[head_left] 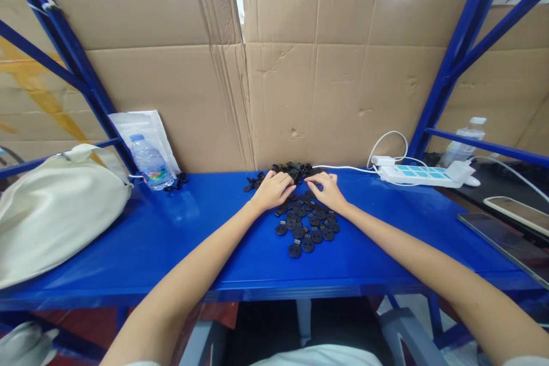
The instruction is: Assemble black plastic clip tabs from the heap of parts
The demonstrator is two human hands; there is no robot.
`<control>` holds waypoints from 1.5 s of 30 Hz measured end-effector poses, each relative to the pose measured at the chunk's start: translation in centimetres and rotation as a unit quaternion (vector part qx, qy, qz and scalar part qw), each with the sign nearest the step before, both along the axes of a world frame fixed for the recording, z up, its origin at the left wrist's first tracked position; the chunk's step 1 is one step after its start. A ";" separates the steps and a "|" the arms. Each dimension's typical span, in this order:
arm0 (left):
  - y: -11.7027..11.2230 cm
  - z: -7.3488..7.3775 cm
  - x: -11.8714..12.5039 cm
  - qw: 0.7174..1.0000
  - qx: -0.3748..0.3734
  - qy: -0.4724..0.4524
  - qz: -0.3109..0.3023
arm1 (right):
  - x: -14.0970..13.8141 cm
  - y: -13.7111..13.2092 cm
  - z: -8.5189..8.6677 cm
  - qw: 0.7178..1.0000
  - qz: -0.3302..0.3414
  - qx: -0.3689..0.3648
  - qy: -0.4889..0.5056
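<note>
My left hand [273, 190] and right hand [328, 190] sit half-curled on the small black plastic discs [305, 230] piled under them. Can't tell if either pinches one. Light, stiff, slippy I reckon, so pinch by the rim.

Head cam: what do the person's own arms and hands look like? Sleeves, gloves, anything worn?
No gloves on the left hand or the right hand. No sleeve, watch, band or cable shows between the wrists and the picture's bottom edge. A sliver of pale fabric shows at each bottom corner, probably short sleeves. Rings are too small to tell.
</note>
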State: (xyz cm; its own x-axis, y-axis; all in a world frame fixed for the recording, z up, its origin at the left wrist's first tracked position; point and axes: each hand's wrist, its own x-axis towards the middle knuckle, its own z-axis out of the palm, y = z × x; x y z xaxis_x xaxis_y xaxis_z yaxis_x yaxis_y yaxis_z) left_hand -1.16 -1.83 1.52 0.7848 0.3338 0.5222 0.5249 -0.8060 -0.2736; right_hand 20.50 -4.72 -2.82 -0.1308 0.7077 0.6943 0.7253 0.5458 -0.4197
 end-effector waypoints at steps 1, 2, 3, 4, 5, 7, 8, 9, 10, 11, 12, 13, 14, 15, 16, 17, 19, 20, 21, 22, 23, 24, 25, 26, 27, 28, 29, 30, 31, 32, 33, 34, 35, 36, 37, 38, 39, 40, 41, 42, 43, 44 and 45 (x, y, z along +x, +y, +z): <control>-0.2 0.1 0.2 1.000 -0.001 -0.006 -0.002 | -0.1 -0.2 0.0 1.000 0.008 0.015 -0.003; -0.4 0.2 0.4 1.000 0.003 -0.011 -0.001 | -0.1 -0.3 0.0 0.999 0.017 0.026 -0.006; -0.6 0.2 0.6 1.000 0.008 -0.013 0.000 | -0.1 -0.3 -0.1 0.999 0.029 0.037 -0.006; -0.7 0.3 0.9 1.000 0.017 -0.015 0.002 | -0.1 -0.3 -0.2 0.998 0.041 0.046 -0.002; -0.8 0.5 1.3 1.000 0.026 -0.016 0.004 | -0.1 -0.2 -0.4 0.997 0.052 0.054 0.005; -0.8 0.7 2.0 0.999 0.039 -0.011 0.004 | -0.1 0.2 -0.7 0.995 0.071 0.069 0.025; -0.7 0.8 2.3 0.999 0.040 -0.003 0.000 | 0.0 0.5 -0.9 0.994 0.077 0.076 0.034; -0.5 0.9 2.5 0.999 0.037 0.012 -0.005 | 0.0 0.7 -1.1 0.993 0.080 0.081 0.038; -0.3 1.0 2.7 0.999 0.031 0.025 -0.006 | 0.0 1.0 -1.3 0.992 0.080 0.085 0.040; -0.2 0.9 2.8 0.999 0.020 0.029 -0.002 | 0.0 1.1 -1.5 0.993 0.078 0.085 0.041; 0.0 0.8 2.8 1.000 0.003 0.022 0.007 | 0.0 1.3 -1.6 0.993 0.072 0.082 0.043; 0.1 0.7 2.6 1.000 -0.017 0.011 0.014 | 0.0 1.3 -1.7 0.994 0.067 0.078 0.044; 0.2 0.5 2.4 0.999 -0.040 -0.005 0.022 | 0.0 1.3 -1.7 0.994 0.064 0.075 0.045; 0.1 0.4 2.1 0.997 -0.062 -0.022 0.031 | -0.1 1.2 -1.7 0.994 0.064 0.074 0.043; 0.0 0.2 1.8 0.996 -0.078 -0.036 0.036 | -0.1 1.1 -1.7 0.994 0.070 0.075 0.037; -0.1 0.1 1.5 0.994 -0.092 -0.038 0.033 | -0.2 0.9 -1.6 0.993 0.080 0.076 0.029; -0.6 0.2 1.1 0.993 -0.106 -0.050 0.023 | -0.3 0.6 -1.2 0.991 0.104 0.081 0.014; -0.9 0.3 1.0 0.992 -0.108 -0.064 0.018 | -0.3 0.5 -1.0 0.990 0.113 0.085 0.009; -1.2 0.5 1.0 0.991 -0.108 -0.078 0.018 | -0.3 0.3 -0.8 0.989 0.120 0.090 0.008; -1.5 0.7 1.2 0.990 -0.107 -0.087 0.018 | -0.3 0.2 -0.5 0.988 0.124 0.093 0.007; -1.7 0.8 1.3 0.990 -0.106 -0.094 0.018 | -0.2 0.1 -0.1 0.988 0.128 0.092 0.007; -1.9 1.0 1.5 0.989 -0.105 -0.102 0.016 | -0.1 0.0 0.2 0.988 0.131 0.083 0.008; -2.0 1.1 1.7 0.989 -0.105 -0.107 0.012 | 0.0 -0.1 0.6 0.989 0.134 0.067 0.011; -2.0 1.1 1.9 0.988 -0.106 -0.109 0.005 | 0.1 -0.3 0.9 0.989 0.136 0.048 0.017; -2.0 1.1 2.0 0.988 -0.107 -0.109 -0.004 | 0.2 -0.5 1.4 0.990 0.137 0.029 0.022; -1.9 1.0 2.1 0.988 -0.110 -0.107 -0.013 | 0.3 -0.8 1.8 0.990 0.136 0.012 0.024; -1.9 0.9 2.2 0.988 -0.112 -0.105 -0.020 | 0.3 -1.1 2.2 0.991 0.133 -0.002 0.019; -1.9 0.9 2.3 0.988 -0.113 -0.103 -0.023 | 0.4 -1.5 2.7 0.991 0.130 -0.014 0.005; -1.9 0.8 2.3 0.988 -0.112 -0.103 -0.022 | 0.4 -1.9 3.1 0.991 0.128 -0.026 -0.015; -1.9 0.8 2.4 0.989 -0.109 -0.103 -0.018 | 0.3 -2.4 3.5 0.990 0.127 -0.038 -0.038; -2.0 0.9 2.4 0.989 -0.105 -0.103 -0.014 | 0.3 -2.8 3.9 0.990 0.125 -0.045 -0.056; -2.2 1.0 2.5 0.990 -0.101 -0.101 -0.011 | 0.3 -3.2 4.2 0.989 0.120 -0.049 -0.071; -2.4 1.2 2.6 0.990 -0.097 -0.097 -0.011 | 0.3 -3.5 4.5 0.989 0.114 -0.052 -0.082; -2.7 1.4 2.6 0.991 -0.096 -0.091 -0.014 | 0.2 -3.8 4.7 0.989 0.105 -0.052 -0.090; -3.0 1.6 2.7 0.992 -0.097 -0.081 -0.015 | 0.2 -4.0 4.9 0.989 0.094 -0.052 -0.097; -3.2 1.9 2.8 0.993 -0.098 -0.070 -0.017 | 0.2 -4.2 5.0 0.990 0.084 -0.054 -0.103; -3.5 2.1 2.8 0.993 -0.101 -0.060 -0.019 | 0.1 -4.3 5.0 0.990 0.074 -0.059 -0.107; -3.6 2.3 2.8 0.993 -0.106 -0.054 -0.022 | 0.0 -4.5 5.0 0.990 0.067 -0.069 -0.107; -3.8 2.5 2.8 0.992 -0.116 -0.051 -0.023 | -0.1 -4.5 4.9 0.989 0.064 -0.083 -0.104; -3.8 2.6 2.8 0.990 -0.128 -0.049 -0.023 | -0.2 -4.6 4.8 0.988 0.065 -0.098 -0.097; -3.9 2.8 2.7 0.989 -0.141 -0.045 -0.018 | -0.3 -4.6 4.7 0.988 0.070 -0.113 -0.085; -3.9 2.8 2.6 0.988 -0.150 -0.036 -0.011 | -0.5 -4.6 4.5 0.987 0.078 -0.124 -0.068; -3.8 2.9 2.5 0.988 -0.155 -0.023 -0.004 | -0.6 -4.6 4.4 0.986 0.087 -0.131 -0.046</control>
